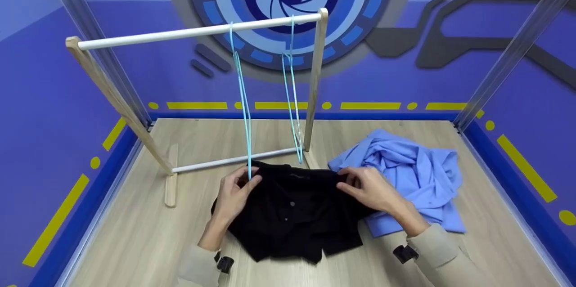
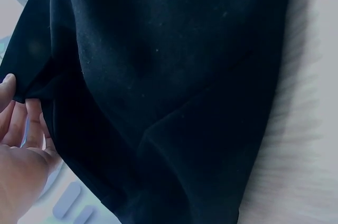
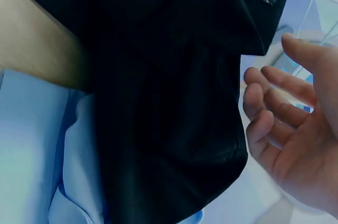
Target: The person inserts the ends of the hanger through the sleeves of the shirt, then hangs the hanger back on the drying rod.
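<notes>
A black buttoned garment [image 1: 310, 215], with a label inside its upper edge, spreads between my two hands above the wooden tabletop. My left hand [image 1: 236, 192] pinches its upper left edge. In the left wrist view, the thumb lies on the black cloth [image 2: 174, 76] and the fingers are behind it. My right hand [image 1: 371, 188] is at the upper right corner. The right wrist view shows that hand [image 3: 301, 118] with thumb and bent fingers apart, just beside a pointed cloth corner, gripping nothing. A light blue hanger [image 1: 245, 111] hangs in front of the left fingers.
A wooden rack with a white top rod [image 1: 193, 32] stands behind the garment. A second light blue hanger [image 1: 294, 107] hangs near its right post [image 1: 316, 75]. Crumpled blue cloth [image 1: 405, 165] lies right of the garment, under my right forearm. Blue walls enclose the tabletop [image 1: 121, 233].
</notes>
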`<action>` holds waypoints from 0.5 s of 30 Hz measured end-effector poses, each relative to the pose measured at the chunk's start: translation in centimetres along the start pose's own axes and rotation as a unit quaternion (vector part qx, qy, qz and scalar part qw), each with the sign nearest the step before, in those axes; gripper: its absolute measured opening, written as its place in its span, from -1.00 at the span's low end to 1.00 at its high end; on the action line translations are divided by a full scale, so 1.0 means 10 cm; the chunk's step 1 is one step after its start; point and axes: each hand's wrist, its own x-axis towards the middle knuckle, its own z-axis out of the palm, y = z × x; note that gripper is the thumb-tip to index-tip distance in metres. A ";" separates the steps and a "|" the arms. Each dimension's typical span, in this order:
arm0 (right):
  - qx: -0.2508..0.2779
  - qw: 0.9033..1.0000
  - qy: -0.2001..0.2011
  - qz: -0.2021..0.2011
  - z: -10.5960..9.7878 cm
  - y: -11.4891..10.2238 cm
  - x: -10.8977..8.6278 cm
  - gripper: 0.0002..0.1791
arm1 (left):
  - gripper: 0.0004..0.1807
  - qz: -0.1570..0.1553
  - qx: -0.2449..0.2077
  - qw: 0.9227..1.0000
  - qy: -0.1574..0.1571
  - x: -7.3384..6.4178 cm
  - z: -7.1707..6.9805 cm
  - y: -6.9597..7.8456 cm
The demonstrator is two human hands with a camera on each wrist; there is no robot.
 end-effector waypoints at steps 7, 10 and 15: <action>-0.035 0.999 -0.014 0.016 0.07 -0.03 0.00 -0.78 | -0.81 0.015 0.014 1.000 -0.005 0.00 0.00 0.03; -0.038 0.999 -0.002 0.015 0.09 -0.04 0.01 -0.86 | -0.81 0.025 0.020 0.999 -0.010 0.00 0.01 0.04; -0.037 0.999 0.014 0.011 0.09 -0.03 0.03 -0.95 | -0.80 0.034 0.027 0.999 -0.013 -0.01 0.01 0.04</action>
